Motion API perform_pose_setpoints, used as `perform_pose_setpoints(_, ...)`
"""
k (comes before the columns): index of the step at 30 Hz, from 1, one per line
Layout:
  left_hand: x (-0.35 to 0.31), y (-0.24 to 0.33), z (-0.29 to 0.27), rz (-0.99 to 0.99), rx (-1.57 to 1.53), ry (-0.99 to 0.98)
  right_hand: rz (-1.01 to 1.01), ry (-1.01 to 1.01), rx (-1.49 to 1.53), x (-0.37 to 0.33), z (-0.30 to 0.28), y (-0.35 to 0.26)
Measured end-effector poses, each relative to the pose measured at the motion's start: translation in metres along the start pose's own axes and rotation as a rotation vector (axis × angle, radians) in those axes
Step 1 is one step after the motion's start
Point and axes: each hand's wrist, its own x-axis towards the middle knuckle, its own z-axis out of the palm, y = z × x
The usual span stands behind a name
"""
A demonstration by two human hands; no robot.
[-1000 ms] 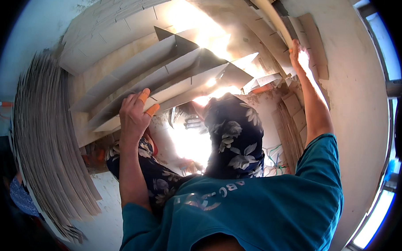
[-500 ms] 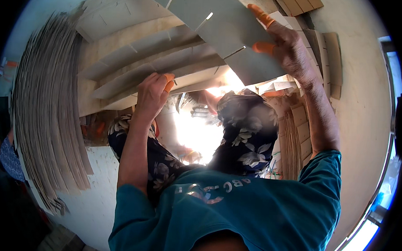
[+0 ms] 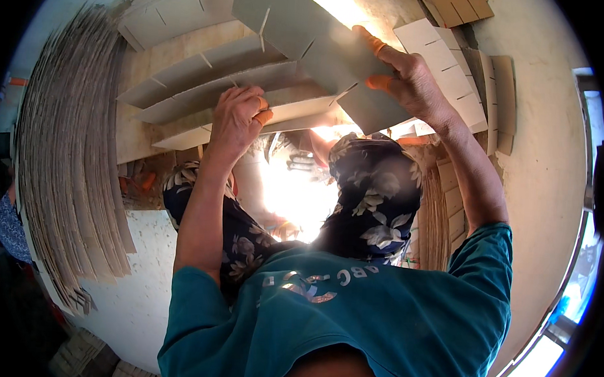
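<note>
My right hand, with orange finger covers on thumb and forefinger, grips the right edge of a wide grey slotted cardboard strip. That strip slants over several pale slotted strips standing on edge, such as a middle one. One of its slots meets the right part of the nearest upright strip; I cannot tell whether they interlock. My left hand, also with orange covers, is closed at the top edge of the nearest upright strip, its fingertips partly hidden.
A tall stack of cardboard sheets stands at the left. Pale slotted strips and brown cardboard pieces lie at the upper right. More stacked card is beside my right knee. Bright light glares between my legs.
My right hand has moved a little left and down with the grey strip, which lies closer over the upright strips. My left hand has shifted slightly up and right, fingers more curled.
</note>
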Motion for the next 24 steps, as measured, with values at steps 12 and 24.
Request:
perform_pose_setpoints(12, 0.008, 0.004, 0.005, -0.129, -0.099, 0.034, -0.014, -0.006, -0.100, 0.014, 0.006, 0.001)
perform_pose_setpoints(24, 0.009, 0.002, 0.011, -0.075, -0.091, 0.077, 0.027, 0.061, -0.102, 0.005, 0.016, 0.008)
